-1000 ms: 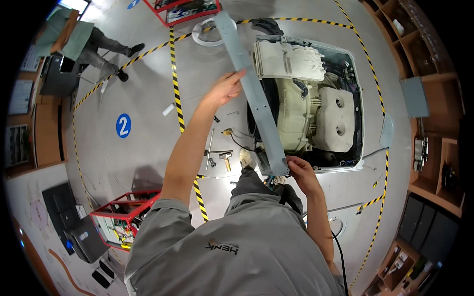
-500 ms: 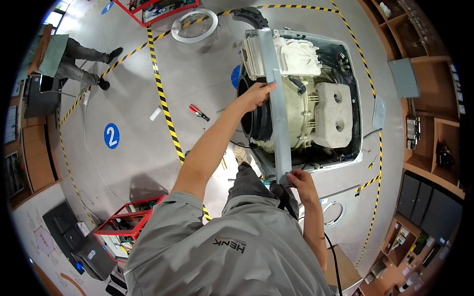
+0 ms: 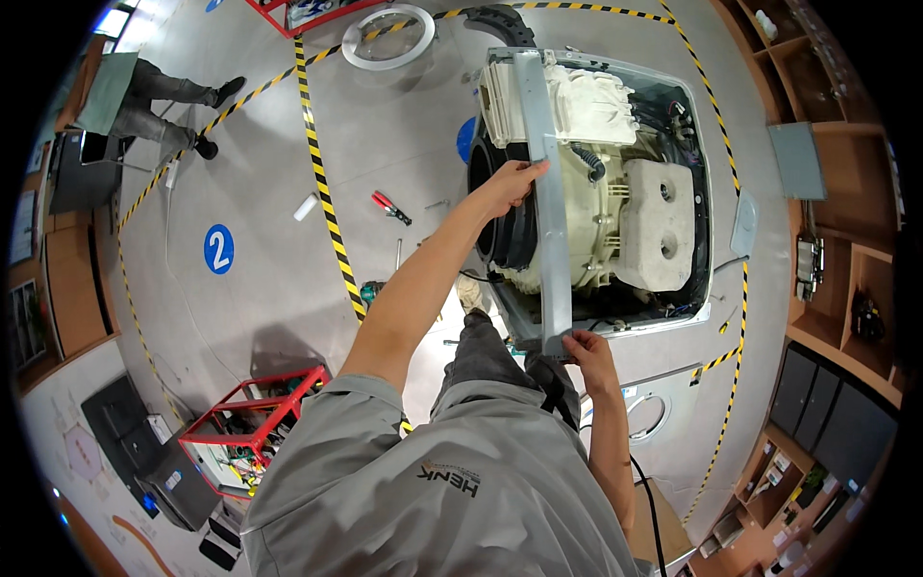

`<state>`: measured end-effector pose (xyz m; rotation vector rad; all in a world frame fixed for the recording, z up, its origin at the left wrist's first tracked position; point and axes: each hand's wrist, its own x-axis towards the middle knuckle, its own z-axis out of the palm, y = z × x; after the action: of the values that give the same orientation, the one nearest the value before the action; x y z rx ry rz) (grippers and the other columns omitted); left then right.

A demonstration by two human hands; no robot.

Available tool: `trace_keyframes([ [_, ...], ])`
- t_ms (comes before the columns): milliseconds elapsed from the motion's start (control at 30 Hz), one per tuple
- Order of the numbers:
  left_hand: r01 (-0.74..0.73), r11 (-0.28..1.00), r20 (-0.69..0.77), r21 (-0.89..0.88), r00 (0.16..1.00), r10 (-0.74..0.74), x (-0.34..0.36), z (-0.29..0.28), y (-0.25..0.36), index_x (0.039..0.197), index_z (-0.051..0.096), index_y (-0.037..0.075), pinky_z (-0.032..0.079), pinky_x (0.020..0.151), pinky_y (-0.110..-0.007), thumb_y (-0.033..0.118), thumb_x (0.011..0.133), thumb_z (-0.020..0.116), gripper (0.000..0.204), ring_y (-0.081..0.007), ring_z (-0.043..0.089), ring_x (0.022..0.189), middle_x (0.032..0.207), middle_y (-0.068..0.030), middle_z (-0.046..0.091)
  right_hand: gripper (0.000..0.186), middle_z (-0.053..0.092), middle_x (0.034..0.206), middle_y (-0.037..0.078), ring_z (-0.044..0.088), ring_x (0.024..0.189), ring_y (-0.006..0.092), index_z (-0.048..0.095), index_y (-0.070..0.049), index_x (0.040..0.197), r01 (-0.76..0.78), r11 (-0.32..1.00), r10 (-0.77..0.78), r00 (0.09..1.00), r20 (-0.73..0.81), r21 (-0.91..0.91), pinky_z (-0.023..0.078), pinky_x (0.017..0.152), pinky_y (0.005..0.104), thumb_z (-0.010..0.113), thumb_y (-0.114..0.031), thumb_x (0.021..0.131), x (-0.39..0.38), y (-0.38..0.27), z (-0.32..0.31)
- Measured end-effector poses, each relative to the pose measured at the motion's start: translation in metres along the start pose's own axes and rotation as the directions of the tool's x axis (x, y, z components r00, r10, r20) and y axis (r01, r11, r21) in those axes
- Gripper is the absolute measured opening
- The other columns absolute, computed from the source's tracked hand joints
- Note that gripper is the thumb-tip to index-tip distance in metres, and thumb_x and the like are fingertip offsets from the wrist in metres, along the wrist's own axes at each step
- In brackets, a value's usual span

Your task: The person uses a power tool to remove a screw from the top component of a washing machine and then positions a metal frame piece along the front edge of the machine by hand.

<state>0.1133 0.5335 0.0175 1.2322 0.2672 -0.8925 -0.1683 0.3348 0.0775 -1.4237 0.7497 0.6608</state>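
Note:
A long grey metal crossbar point(image 3: 551, 231) lies lengthwise across the front side of an opened washing machine point(image 3: 707, 144). My left hand point(image 3: 514, 185) grips its left edge around the middle, fingers curled and thumb on top. At the near end, my right hand point(image 3: 588, 352) pinches the bar's corner between thumb and fingers. To the right of the bar sit the cream tub point(image 3: 588, 221), a pale concrete counterweight point(image 3: 661, 226) with two holes and a ribbed black hose point(image 3: 588, 162). A white detergent drawer housing point(image 3: 588, 104) is at the far end. The black door gasket point(image 3: 505, 231) shows beside my left hand.
Red-handled pliers point(image 3: 390, 207), a white cylinder point(image 3: 306, 207) and a green power tool point(image 3: 371, 291) lie on the floor at left. A round door ring point(image 3: 389, 37) lies farther off. A red tool cart point(image 3: 255, 433) stands behind left; another person point(image 3: 159, 111) is at far left.
The whole view has shifted slightly. Both hands keep their hold on the crossbar, which shows no clear movement against the machine.

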Motion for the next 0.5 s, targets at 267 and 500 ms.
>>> trace_keyframes([
  [267,0.004,1.000,-0.003,-0.029,1.000,-0.004,0.012,0.002,-0.010,0.096,0.060,0.007,0.018,0.046,-0.024,0.045,0.091,0.063,0.038,-0.0053,0.025,0.053,0.061,0.0076,0.033,0.022,0.066,0.091,0.007,0.063,0.080,0.0139,0.063,0.004,0.106,-0.030,0.999,0.032,0.997,-0.072,0.022,0.053,0.068,0.0288,0.064,-0.012,0.091,0.005,-0.001,-0.006],
  [500,-0.078,0.997,-0.040,0.023,0.996,0.079,0.009,0.009,-0.010,0.095,0.062,0.006,0.020,0.047,-0.026,0.046,0.091,0.062,0.041,-0.0058,0.027,0.053,0.063,0.0063,0.037,0.017,0.066,0.083,0.005,0.062,0.069,0.0140,0.063,0.001,0.100,0.013,0.998,-0.012,1.000,-0.013,0.065,0.053,0.064,0.0284,0.062,-0.014,0.092,0.004,0.004,-0.017],
])
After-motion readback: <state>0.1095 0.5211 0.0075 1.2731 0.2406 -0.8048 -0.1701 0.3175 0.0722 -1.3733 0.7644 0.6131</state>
